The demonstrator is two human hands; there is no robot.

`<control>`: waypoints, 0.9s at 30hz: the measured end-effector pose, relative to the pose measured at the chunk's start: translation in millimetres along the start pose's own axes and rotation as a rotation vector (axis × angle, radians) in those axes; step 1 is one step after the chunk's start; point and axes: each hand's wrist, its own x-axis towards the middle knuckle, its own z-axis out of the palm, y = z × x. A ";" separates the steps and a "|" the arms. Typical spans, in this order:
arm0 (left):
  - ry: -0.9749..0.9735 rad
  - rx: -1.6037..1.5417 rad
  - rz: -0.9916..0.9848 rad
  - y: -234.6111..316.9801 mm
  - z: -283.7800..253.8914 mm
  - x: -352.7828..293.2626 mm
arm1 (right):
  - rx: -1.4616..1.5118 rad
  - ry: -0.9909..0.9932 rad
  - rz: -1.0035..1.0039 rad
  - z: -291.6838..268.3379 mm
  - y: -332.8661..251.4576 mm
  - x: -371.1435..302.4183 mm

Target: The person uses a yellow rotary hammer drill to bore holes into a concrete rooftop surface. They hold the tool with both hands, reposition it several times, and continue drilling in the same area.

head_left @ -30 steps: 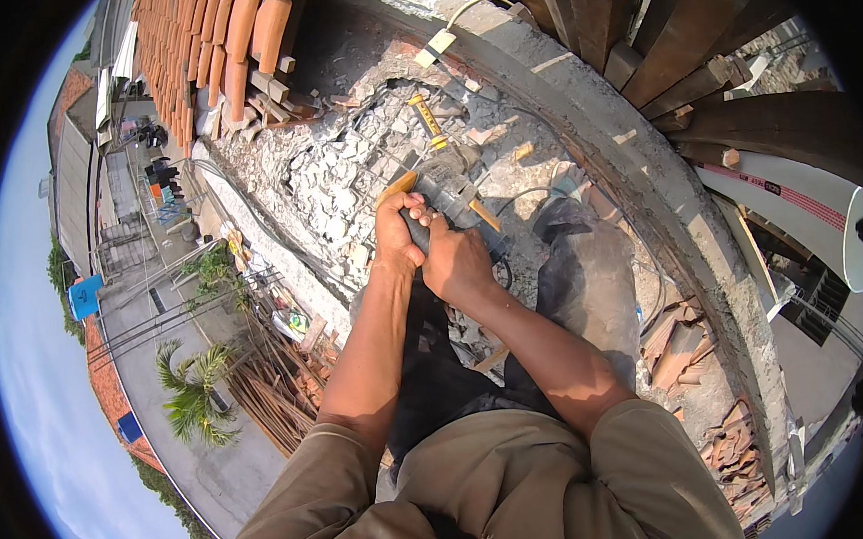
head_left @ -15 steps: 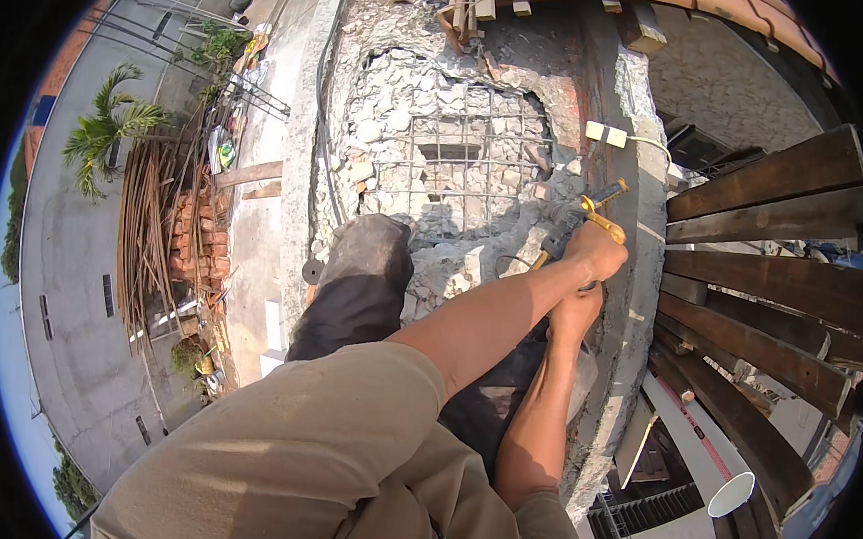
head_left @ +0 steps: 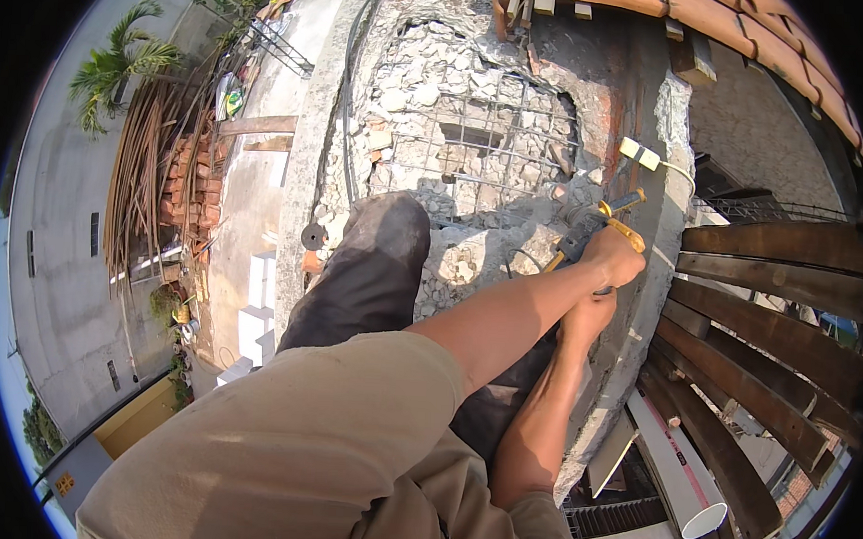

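Observation:
My left hand [head_left: 613, 256] grips a yellow and black power tool [head_left: 587, 228] at the right edge of a concrete ledge [head_left: 660, 212]. Just below it, my right hand [head_left: 588, 315] closes on the tool's lower part, partly hidden under my left wrist. The tool's front end points at broken concrete under a grid of steel bars [head_left: 475, 151]. My knee in dark trousers [head_left: 374, 257] rests on the rubble to the left of the hands.
A white plug and cable [head_left: 641, 153] lie on the ledge above the tool. Dark wooden beams [head_left: 766, 323] and a white pipe [head_left: 678, 463] lie to the right, clay roof tiles [head_left: 740, 33] at top. A street, bricks [head_left: 190, 172] and a palm [head_left: 123, 63] lie far below on the left.
The view has swung round, so the hands and tool moved from the middle of the picture to its right side. Both hands have stayed on the tool.

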 end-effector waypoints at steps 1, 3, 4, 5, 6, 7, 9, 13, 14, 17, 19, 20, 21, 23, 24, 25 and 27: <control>-0.004 -0.023 0.018 0.2 -2.6 -0.8 | -0.003 0.007 -0.002 2.5 -1.6 -0.5; -0.013 -0.023 0.033 -0.7 -5.7 -2.2 | -0.006 0.026 0.004 6.5 -3.5 -2.4; -0.011 -0.060 0.009 -1.3 -6.5 -1.8 | -0.005 0.025 -0.017 7.8 -4.4 -3.5; 0.004 -0.096 -0.015 -2.8 -6.3 -2.5 | 0.002 0.027 -0.020 9.0 -5.3 -4.4; 0.005 -0.103 -0.050 -3.6 -6.5 -1.4 | 0.012 0.026 -0.017 10.1 -6.5 -4.9; 0.012 -0.130 -0.023 -4.8 -6.3 -0.9 | 0.003 0.023 -0.011 10.7 -7.9 -5.6; -0.004 -0.092 -0.014 -6.6 -7.2 1.5 | -0.006 0.009 0.011 12.2 -11.1 -7.0; -0.034 0.301 0.240 -12.6 -8.0 4.4 | 0.017 0.032 -0.048 16.5 -14.3 -12.9; -0.037 0.520 0.381 -15.9 -7.3 3.8 | -0.007 0.053 -0.053 17.7 -13.5 -15.2; -0.020 0.672 0.473 -24.3 0.6 1.3 | -0.042 0.076 -0.090 18.8 -7.5 -21.2; -0.006 0.614 0.451 -29.3 7.1 0.5 | -0.044 0.071 -0.108 17.4 -1.8 -23.4; -0.003 0.589 0.454 -31.4 10.2 0.5 | -0.039 0.065 -0.110 16.2 1.0 -23.8; -0.031 0.582 0.434 -32.8 13.2 1.1 | -0.036 0.060 -0.110 14.9 3.6 -24.1; -0.026 0.625 0.493 -35.5 18.4 3.2 | -0.053 0.040 -0.078 12.9 7.8 -23.8; -0.044 0.667 0.490 -37.0 21.3 4.3 | -0.057 0.035 -0.075 12.2 9.4 -24.1; -0.037 0.643 0.486 -38.9 23.7 5.5 | -0.052 0.038 -0.067 11.9 10.8 -24.5; -0.019 0.618 0.433 -44.0 29.4 6.9 | -0.035 0.054 -0.086 12.7 13.7 -26.6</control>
